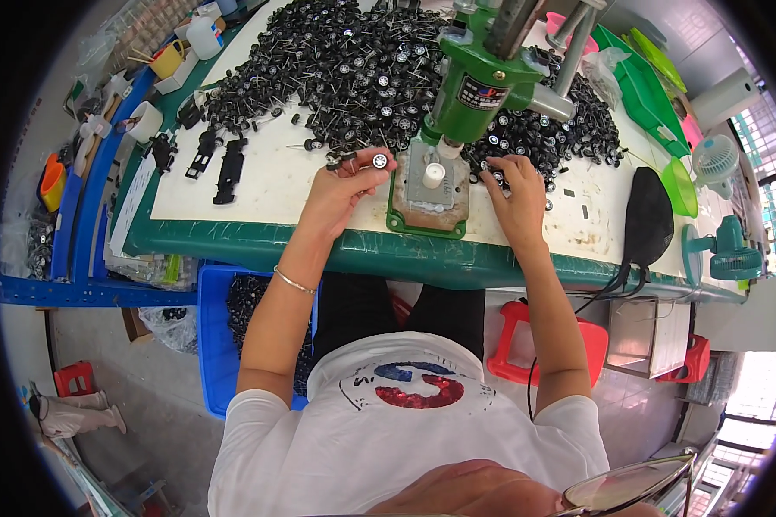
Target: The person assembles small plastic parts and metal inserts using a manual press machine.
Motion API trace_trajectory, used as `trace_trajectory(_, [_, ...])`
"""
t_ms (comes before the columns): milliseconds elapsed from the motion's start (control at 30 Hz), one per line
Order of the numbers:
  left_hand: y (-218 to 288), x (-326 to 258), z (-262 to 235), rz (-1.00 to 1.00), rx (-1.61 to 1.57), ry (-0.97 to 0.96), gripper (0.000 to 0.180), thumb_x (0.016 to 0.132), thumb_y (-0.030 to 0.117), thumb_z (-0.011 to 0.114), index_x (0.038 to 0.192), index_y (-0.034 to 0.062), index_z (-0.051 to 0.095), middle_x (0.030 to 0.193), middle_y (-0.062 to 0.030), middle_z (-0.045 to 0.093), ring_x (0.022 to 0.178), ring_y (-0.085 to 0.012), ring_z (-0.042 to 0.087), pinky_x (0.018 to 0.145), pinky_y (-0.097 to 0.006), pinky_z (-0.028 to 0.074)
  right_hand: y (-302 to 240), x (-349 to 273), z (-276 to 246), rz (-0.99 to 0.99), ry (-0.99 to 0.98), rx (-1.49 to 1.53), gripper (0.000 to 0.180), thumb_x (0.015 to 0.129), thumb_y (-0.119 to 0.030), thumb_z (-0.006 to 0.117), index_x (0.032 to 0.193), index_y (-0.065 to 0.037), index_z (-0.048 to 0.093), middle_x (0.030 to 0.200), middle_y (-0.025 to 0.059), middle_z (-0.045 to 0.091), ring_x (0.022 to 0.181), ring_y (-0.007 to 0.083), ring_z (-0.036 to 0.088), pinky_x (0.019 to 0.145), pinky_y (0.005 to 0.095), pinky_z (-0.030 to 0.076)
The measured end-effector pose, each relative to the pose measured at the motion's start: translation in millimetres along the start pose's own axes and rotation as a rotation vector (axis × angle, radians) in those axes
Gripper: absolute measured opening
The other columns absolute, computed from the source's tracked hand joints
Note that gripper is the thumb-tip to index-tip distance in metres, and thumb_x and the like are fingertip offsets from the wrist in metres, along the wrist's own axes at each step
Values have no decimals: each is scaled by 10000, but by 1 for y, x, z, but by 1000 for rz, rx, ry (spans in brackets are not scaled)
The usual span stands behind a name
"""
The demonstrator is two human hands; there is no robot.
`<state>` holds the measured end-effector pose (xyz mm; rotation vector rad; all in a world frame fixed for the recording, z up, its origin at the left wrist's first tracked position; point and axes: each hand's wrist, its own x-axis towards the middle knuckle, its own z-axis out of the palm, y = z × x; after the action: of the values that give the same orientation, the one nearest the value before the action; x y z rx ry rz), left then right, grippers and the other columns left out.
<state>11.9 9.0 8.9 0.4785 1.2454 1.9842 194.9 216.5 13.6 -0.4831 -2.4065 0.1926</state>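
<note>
My left hand is left of the green hand press, pinching a small black toy wheel with a silver hub. At the press's right, my right hand has its thumb and curled fingers closed around a small black wheel at the near edge of the loose wheels. A white round fixture stands on the press's metal base plate, between my hands and apart from both. A big heap of black wheels and axles spreads behind the press.
Black toy chassis pieces lie on the table's left. A black cap-like item hangs at its right edge, near a green fan. Below are a blue bin of black parts and a red stool. Green trays stand far right.
</note>
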Motion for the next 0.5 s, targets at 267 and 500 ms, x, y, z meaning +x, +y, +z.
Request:
trace_trajectory(267, [-11, 0, 18, 24, 89, 90, 194, 785, 67, 751, 948, -13, 681, 831, -76, 691, 769, -141, 670, 593, -232, 455, -48, 20, 4, 67, -121, 475, 168, 880, -142, 637, 964, 1, 660, 833, 66, 646, 743, 162, 611, 665, 271, 467])
trace_trajectory(500, [-7, -2, 24, 29, 176, 49, 142, 795, 88, 737, 901, 0, 701, 802, -46, 685, 732, -107, 609, 621, -238, 435, -31, 55, 8, 729, -627, 1003, 215, 830, -184, 696, 952, -9, 669, 791, 27, 660, 632, 56, 553, 624, 198, 463])
